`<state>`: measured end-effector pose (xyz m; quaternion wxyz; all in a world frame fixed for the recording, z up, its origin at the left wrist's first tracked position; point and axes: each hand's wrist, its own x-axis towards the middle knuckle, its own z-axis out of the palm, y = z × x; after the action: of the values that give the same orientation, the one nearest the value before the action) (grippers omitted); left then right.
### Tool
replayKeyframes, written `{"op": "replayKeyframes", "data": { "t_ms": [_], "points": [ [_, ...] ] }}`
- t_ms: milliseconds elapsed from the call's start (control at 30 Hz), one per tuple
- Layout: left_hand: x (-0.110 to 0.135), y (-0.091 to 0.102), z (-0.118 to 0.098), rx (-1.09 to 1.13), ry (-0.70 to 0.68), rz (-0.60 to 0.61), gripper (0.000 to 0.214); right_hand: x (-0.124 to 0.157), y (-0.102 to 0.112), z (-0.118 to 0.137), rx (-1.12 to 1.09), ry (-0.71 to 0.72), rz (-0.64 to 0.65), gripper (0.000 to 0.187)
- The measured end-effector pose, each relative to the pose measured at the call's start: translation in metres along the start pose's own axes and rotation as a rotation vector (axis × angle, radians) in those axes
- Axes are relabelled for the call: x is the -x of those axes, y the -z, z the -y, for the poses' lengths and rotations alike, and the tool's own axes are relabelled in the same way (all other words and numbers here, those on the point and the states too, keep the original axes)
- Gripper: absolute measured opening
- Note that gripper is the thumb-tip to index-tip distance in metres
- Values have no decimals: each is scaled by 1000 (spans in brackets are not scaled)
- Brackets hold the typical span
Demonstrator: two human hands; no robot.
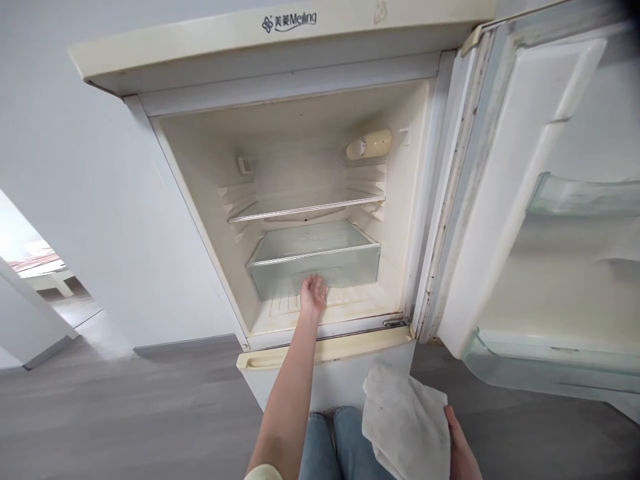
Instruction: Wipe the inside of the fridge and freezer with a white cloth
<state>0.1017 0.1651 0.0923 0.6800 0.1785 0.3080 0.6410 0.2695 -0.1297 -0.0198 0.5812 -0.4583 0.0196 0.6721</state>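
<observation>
Floor [150, 400], clear drawer [320, 250] at left hand [313, 293], cloth [405, 420] in right hand [463, 447]

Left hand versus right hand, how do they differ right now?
The left hand is stretched into the open fridge, at the front of the clear drawer; the right hand is low beside the jeans, outside it. The left hand is open and holds nothing; the right hand grips a white cloth. The left hand shows whole; the right hand is partly hidden by the cloth. Both are bare.

Left hand [313, 294] at drawer [330, 257]; right hand [461, 448] holds cloth [405, 420].
</observation>
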Motion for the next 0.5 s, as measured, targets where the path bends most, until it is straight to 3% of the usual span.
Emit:
{"op": "replayKeyframes", "data": {
  "t_ms": [200, 500],
  "points": [
    [16, 10, 5, -22, -27, 24, 19, -12, 9, -4, -1, -23, -7, 87],
    [53, 24, 12, -23, -65, -7, 23, 2, 1, -6, -59, -62, -2, 86]
  ]
}}
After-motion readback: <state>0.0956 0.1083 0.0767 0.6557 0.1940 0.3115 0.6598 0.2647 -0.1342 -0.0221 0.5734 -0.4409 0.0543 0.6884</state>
